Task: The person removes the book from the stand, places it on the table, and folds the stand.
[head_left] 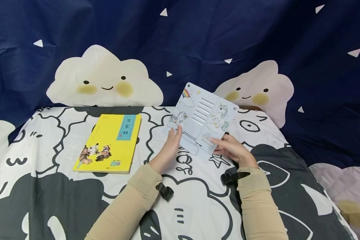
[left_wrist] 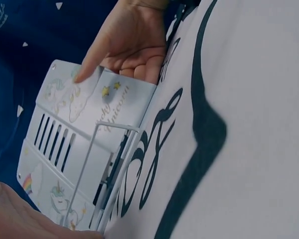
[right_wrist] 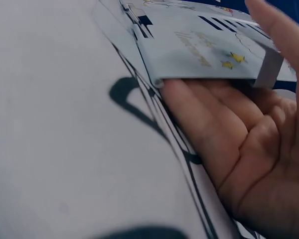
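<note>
A light blue book stand (head_left: 202, 116) with unicorn pictures, slots and a wire page holder (left_wrist: 92, 154) leans tilted over the bed, slanting to the right in the head view. My right hand (head_left: 232, 148) grips its lower right edge, thumb on the printed front and fingers tucked underneath, as the right wrist view of this hand (right_wrist: 239, 129) shows. At the opposite side, my left hand (head_left: 169, 146) holds the left edge, its thumb by the lower front. A yellow book (head_left: 108, 143) with a blue title label lies flat on the bed, left of the stand.
The bed is covered by a black-and-white cartoon sheet (head_left: 185, 206). Behind it hangs a dark blue curtain (head_left: 191, 36) with smiling clouds and small white triangles. Black wrist straps (head_left: 235, 176) sit over the beige sleeves.
</note>
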`<state>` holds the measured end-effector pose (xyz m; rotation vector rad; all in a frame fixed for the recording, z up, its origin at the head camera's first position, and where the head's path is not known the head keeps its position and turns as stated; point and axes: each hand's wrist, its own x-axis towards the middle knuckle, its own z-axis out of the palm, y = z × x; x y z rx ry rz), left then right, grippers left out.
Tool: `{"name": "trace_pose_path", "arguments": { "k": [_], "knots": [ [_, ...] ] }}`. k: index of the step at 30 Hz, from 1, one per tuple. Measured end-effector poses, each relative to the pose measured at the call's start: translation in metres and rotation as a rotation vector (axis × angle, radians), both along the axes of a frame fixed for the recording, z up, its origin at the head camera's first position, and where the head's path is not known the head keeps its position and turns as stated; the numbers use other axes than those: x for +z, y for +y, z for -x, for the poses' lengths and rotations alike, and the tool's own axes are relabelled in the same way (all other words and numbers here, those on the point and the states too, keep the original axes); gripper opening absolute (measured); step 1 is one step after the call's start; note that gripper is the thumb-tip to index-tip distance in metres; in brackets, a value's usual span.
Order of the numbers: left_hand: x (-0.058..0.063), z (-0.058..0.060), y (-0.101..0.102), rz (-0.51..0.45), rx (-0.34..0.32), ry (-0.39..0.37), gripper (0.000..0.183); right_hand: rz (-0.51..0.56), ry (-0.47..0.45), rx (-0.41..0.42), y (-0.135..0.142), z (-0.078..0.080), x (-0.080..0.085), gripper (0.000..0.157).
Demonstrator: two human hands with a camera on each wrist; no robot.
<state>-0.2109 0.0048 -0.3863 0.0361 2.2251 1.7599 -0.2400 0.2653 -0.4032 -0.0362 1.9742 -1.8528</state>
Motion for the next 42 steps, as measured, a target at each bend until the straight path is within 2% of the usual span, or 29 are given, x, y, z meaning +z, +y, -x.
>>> {"name": "trace_pose_path", "arguments": {
  "k": [9, 16, 22, 27, 33, 38, 42],
  "knots": [
    [-0.003, 0.010, -0.007, 0.028, -0.004, 0.018, 0.088, 0.108, 0.043, 0.155, 0.002, -0.002, -0.004, 0.025],
    [-0.004, 0.014, -0.011, 0.028, 0.006, 0.022, 0.085, 0.256, 0.024, 0.307, 0.000, -0.005, -0.003, 0.040],
    [-0.004, 0.011, -0.002, -0.022, 0.047, 0.013, 0.082, 0.264, 0.002, 0.316, -0.002, -0.006, -0.002, 0.041],
    [0.000, -0.001, 0.012, -0.077, 0.088, -0.022, 0.082, 0.270, -0.012, 0.308, 0.000, -0.007, -0.002, 0.040],
    [0.004, -0.012, 0.026, -0.088, 0.149, -0.039, 0.082, 0.284, -0.015, 0.323, 0.004, -0.005, -0.006, 0.032],
    [0.004, -0.016, 0.030, -0.098, 0.157, -0.061, 0.081, 0.303, -0.015, 0.331, 0.007, -0.005, -0.007, 0.029],
    [0.004, -0.017, 0.030, -0.095, 0.152, -0.056, 0.082, 0.321, 0.005, 0.372, 0.009, -0.005, -0.009, 0.030]
  ]
}}
